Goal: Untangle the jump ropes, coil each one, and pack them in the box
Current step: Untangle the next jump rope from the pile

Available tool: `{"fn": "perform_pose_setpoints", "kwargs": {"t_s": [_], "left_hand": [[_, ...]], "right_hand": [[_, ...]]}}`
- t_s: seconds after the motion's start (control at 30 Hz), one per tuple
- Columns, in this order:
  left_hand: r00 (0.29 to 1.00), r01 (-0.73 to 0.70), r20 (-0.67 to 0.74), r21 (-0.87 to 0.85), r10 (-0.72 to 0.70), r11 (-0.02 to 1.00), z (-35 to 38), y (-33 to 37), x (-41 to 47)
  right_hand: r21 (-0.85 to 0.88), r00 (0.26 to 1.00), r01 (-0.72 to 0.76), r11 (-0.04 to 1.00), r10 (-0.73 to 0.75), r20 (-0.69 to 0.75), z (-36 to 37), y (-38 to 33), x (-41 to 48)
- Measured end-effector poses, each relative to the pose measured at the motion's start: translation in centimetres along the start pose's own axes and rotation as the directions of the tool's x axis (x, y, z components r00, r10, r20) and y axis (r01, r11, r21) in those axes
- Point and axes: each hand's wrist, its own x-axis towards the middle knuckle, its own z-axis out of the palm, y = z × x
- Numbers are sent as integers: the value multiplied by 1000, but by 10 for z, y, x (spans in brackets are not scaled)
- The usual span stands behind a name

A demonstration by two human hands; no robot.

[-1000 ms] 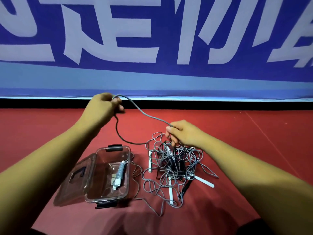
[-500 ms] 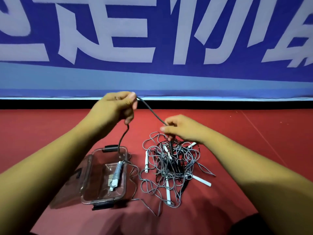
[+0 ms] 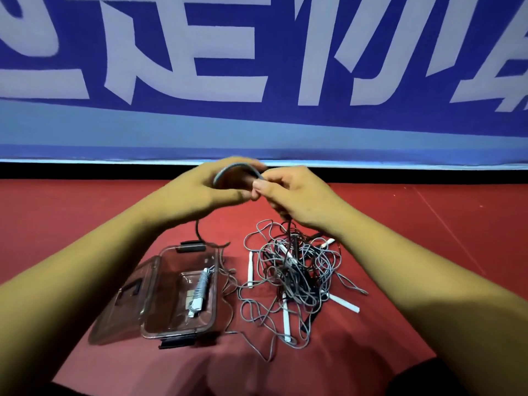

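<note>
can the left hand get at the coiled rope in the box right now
Probably, once freed. The box stands open with its lid swung aside, and nothing covers the coiled rope. But the left hand holds a loop of grey cord that the right hand also pinches.

1. We see the box (image 3: pixel 177 335) as clear, glossy plastic, its latches (image 3: pixel 191 247) matt black plastic.
2. Just right of the box, we read the jump ropes (image 3: pixel 294 277) as thin, smooth grey cord with smooth white plastic handles (image 3: pixel 286 321).
3. Under the box, the red floor (image 3: pixel 443 252) looks matt and even to us.
4. Behind the box, we find the blue banner (image 3: pixel 257 124) matt.
</note>
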Motion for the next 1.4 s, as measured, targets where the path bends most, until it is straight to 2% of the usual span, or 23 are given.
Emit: {"fn": "perform_pose_setpoints", "kwargs": {"t_s": [0.03, 0.13, 0.23, 0.3, 0.37, 0.43, 0.47, 0.53, 0.57, 0.63, 0.7, 0.73, 0.8, 0.9, 0.93, 1.0, 1.1, 1.17, 1.2, 1.23, 1.3, 1.37, 1.4], "left_hand": [[1000, 9, 25, -11, -9, 1000, 5, 6, 2], [995, 34, -89, -45, -38, 998, 5, 6, 2], [971, -85, -238, -347, 0, 934, -5, 5, 0], [940, -134, -339, -487, -45, 863, -13, 6, 2], [904, -64, -395, -503, -163, 862, -17, 0, 4], [841, 165, -409, -431, -354, 887, -25, -16, 5], [796, 311, -428, -318, -428, 896, -28, -25, 5], [731, 552, -485, 7, -480, 834, -29, -38, 1], [754, 558, -491, 127, -437, 820, -28, -40, -1], [881, 329, -416, 199, -224, 923, -21, -31, -4], [974, 61, -224, 92, -39, 994, -8, -12, -3], [991, 13, -135, -16, -15, 1000, -3, -8, -2], [1000, 18, -4, -111, -18, 994, 7, -2, 0], [997, 74, 17, -78, -73, 994, 4, -10, 1], [996, 87, 3, -43, -87, 995, 1, -14, 3], [989, 141, -54, 168, -134, 976, -5, -24, 5], [956, 288, -111, 527, -272, 800, -8, -51, 4], [903, 396, -133, 627, -409, 671, -9, -76, 1], [868, 460, -168, 626, -467, 630, -10, -87, 0], [833, 532, -221, 575, -508, 622, -10, -95, -1], [788, 615, -315, 357, -529, 703, -3, -105, 1], [779, 575, -311, 9, -544, 818, 13, -104, 4], [815, 508, -242, -136, -526, 850, 24, -100, 5]], "right_hand": [[8, 999, -6, 1000, 7, -38, -2, 1, 1], [54, 996, -61, 997, 65, -64, -15, 13, 1], [-236, 982, -133, 963, 160, 101, -26, 50, -6], [-445, 923, -187, 876, 311, 226, -23, 79, -16], [-443, 897, -245, 863, 374, 234, -18, 93, -21], [-269, 939, -272, 924, 316, 135, -14, 86, -18], [-179, 965, -240, 954, 254, 60, -12, 76, -13], [-17, 989, -136, 991, 135, -52, -8, 46, -3], [76, 991, -106, 991, 112, -69, -5, 33, 0], [229, 995, -78, 970, 89, -36, 2, 8, 2], [286, 997, -69, 956, 73, -1, 6, -5, 1], [305, 998, -65, 950, 65, 8, 8, -8, 2], [351, 997, -70, 934, 76, -3, 7, -7, 3], [308, 993, -117, 944, 114, 26, 2, 1, 2], [282, 990, -139, 949, 132, 44, 0, 4, 0], [295, 985, -170, 940, 164, 45, -5, 8, -2], [443, 970, -175, 879, 231, -76, -19, 11, -2], [507, 949, -170, 845, 279, -146, -29, 14, -3], [525, 940, -178, 833, 301, -159, -32, 16, -4], [544, 933, -191, 817, 323, -157, -33, 18, -6], [621, 924, -219, 752, 364, -116, -28, 18, -8], [742, 917, -237, 627, 396, -42, -20, 15, -7], [798, 914, -240, 553, 405, -6, -17, 13, -7]]}}
